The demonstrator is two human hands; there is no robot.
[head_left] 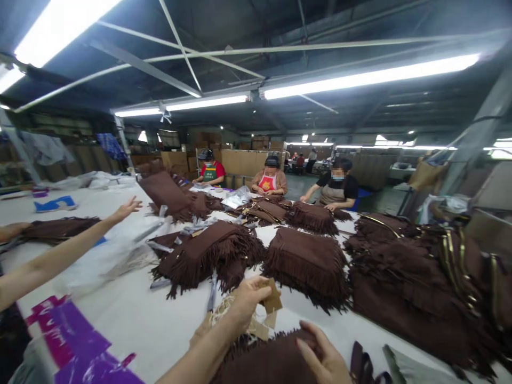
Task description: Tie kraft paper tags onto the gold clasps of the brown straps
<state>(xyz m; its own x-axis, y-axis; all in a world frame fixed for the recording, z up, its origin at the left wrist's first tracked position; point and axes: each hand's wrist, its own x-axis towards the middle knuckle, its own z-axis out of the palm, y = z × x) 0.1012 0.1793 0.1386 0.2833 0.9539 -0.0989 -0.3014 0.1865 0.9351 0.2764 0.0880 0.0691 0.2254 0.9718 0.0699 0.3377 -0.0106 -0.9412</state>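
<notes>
My left hand [250, 298] is closed, pinching a brown card tag [272, 296] between thumb and fingers. Below it lies a bunch of similar tags [258, 329] with pale strings, partly hidden by my wrist. My right hand [324, 354] rests at the right side of a dark brown fringed bag [268, 362], its thumb and fingers apart. That bag lies closest to me, cut off by the bottom of the view. Just beyond my hands, more brown fringed bags sit on the white table [132, 330], one stack [306, 261] right of centre.
A large heap of brown bags with gold zips [416, 288] covers the right side. At left, a co-worker's arm [68, 250] reaches across plastic bags [120, 250]. Purple packaging [80, 341] lies front left. Three co-workers sit across the table, including one in a grey apron [334, 186].
</notes>
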